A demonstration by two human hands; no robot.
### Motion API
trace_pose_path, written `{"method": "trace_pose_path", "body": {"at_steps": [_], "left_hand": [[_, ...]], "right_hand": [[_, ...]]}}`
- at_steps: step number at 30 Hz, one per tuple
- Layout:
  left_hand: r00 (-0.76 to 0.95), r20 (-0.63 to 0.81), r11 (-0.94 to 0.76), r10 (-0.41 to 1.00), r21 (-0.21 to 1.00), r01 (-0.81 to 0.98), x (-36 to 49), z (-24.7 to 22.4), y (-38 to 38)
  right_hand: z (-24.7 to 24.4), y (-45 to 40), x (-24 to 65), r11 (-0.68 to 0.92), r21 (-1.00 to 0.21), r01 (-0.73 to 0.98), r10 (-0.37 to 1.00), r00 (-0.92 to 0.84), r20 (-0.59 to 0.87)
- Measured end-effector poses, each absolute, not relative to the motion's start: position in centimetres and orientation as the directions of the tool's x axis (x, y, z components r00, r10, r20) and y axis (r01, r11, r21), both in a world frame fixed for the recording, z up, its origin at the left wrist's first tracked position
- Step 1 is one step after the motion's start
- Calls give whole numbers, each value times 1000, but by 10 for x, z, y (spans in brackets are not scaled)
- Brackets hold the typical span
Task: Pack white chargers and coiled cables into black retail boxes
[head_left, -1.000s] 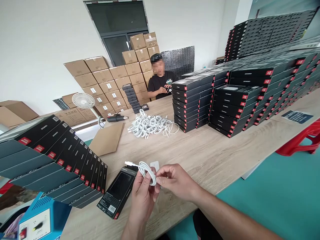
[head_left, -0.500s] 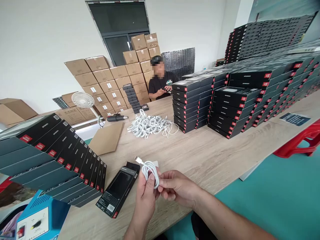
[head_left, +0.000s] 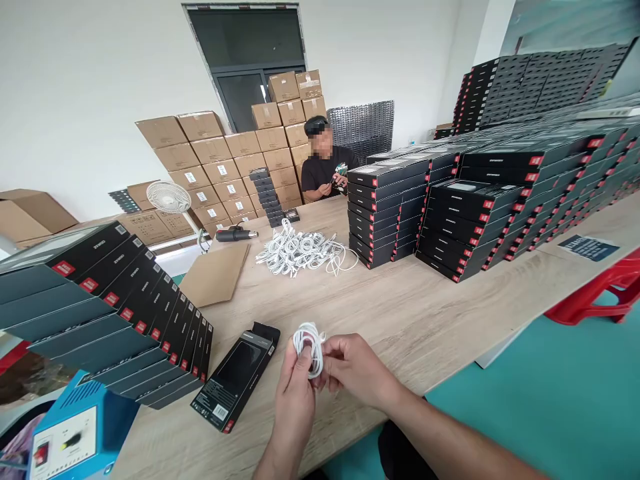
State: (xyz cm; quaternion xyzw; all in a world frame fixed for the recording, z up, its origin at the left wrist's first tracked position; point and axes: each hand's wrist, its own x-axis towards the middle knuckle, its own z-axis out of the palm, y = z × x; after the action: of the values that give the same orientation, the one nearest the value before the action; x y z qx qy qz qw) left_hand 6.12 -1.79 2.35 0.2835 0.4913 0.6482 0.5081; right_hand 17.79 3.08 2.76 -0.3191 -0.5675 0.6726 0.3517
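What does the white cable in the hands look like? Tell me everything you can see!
The cable is white, thin and smooth, like soft plastic. It is wound into a small oval coil of several loops, held up above the table, to the right of the open box. The left hand grips it, with the thumb over its lower part. The right hand is at its right side, but what those fingertips pinch is hidden.
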Motion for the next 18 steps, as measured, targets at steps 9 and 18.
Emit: {"method": "trace_pose_path", "body": {"at_steps": [9, 18], "left_hand": [[-286, -156, 148, 945, 988, -48, 55, 44, -22], [-170, -158, 166, 973, 985, 35, 48, 37, -21]], "right_hand": [[44, 49, 199, 169, -984, -62, 728, -665, 167], [39, 53, 186, 495, -844, 208, 793, -504, 341]]}}
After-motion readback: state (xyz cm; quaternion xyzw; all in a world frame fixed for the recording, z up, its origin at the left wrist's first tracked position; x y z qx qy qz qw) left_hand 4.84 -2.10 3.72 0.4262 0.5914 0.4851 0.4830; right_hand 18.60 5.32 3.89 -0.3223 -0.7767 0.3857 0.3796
